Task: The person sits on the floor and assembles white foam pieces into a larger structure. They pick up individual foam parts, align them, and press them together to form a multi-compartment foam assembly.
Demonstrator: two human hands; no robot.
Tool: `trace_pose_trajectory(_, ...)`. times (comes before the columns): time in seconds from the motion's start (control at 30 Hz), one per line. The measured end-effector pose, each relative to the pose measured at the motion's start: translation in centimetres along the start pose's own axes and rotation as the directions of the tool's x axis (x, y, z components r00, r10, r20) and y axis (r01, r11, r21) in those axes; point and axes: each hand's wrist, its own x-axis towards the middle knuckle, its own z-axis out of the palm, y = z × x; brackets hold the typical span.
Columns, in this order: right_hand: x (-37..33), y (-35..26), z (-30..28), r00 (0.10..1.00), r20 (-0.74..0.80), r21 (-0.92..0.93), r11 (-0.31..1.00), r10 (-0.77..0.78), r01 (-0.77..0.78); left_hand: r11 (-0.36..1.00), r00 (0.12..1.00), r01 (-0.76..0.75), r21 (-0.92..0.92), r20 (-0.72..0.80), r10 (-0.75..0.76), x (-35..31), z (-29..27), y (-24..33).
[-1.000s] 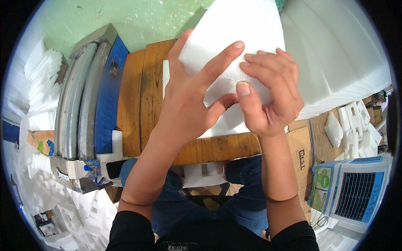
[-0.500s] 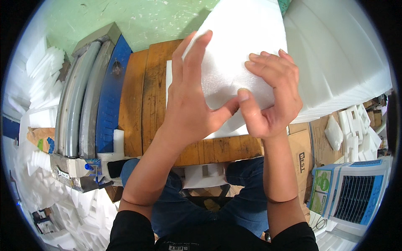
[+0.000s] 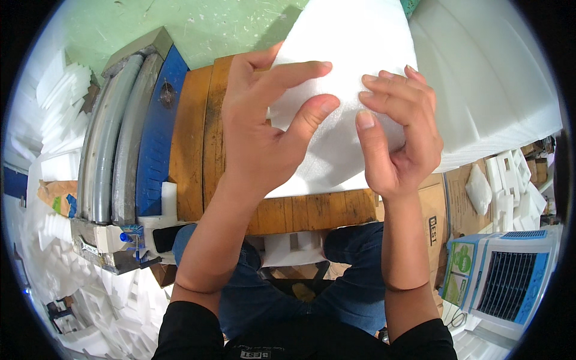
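A tall white foam block (image 3: 354, 42), or a pile of foam sheets, rises from the wooden table (image 3: 300, 215). In front of its left part is my left hand (image 3: 264, 114), with index finger and thumb spread apart and the other fingers partly hidden behind. My right hand (image 3: 408, 132) is at the block's right part, fingers curved and thumb held away from them. Nothing shows between the fingers of either hand. Whether the fingertips touch the foam or hover over it, I cannot tell.
Left of the table stands a machine with long grey rollers (image 3: 113, 138) and a blue side plate (image 3: 157, 132). A large white foam stack (image 3: 486, 84) fills the far right. Nearer on the right are cardboard (image 3: 432, 204) and an air cooler (image 3: 504, 279). Foam scraps (image 3: 114, 306) lie at lower left.
My hands have drawn apart at the thumbs, the left shifting leftward and the right slightly rightward. The left index finger has swung from pointing away to pointing right across the foam.
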Motion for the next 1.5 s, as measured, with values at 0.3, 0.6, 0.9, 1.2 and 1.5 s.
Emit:
trace_pose_trajectory(0.3,0.0,0.0,0.5,0.999,-0.036,-0.028,1.000,0.012,-0.013,0.995,0.989,-0.081,0.065,0.126,0.073,0.3,-0.8,-0.1)
trace_pose_trajectory(0.6,0.2,0.5,0.3,1.000,0.007,-0.004,1.000,0.026,-0.026,0.997,0.996,-0.051,0.065,-0.065,0.055,0.2,1.0,0.5)
trace_pose_trajectory(0.9,-0.1,-0.5,-0.3,0.993,0.074,-0.061,0.994,0.093,-0.089,0.999,0.999,0.041,-0.004,-0.035,-0.041,-0.4,0.6,0.7)
trace_pose_trajectory(1.2,-0.6,0.1,-0.4,0.994,0.057,-0.030,0.995,0.092,-0.090,0.996,0.998,0.022,-0.088,-0.050,-0.027,-0.8,1.1,0.8)
trace_pose_trajectory(1.5,-0.9,1.0,-0.5,0.992,0.059,0.016,0.994,0.110,-0.112,1.000,0.999,0.023,-0.019,0.037,-0.022,-1.1,0.4,1.1)
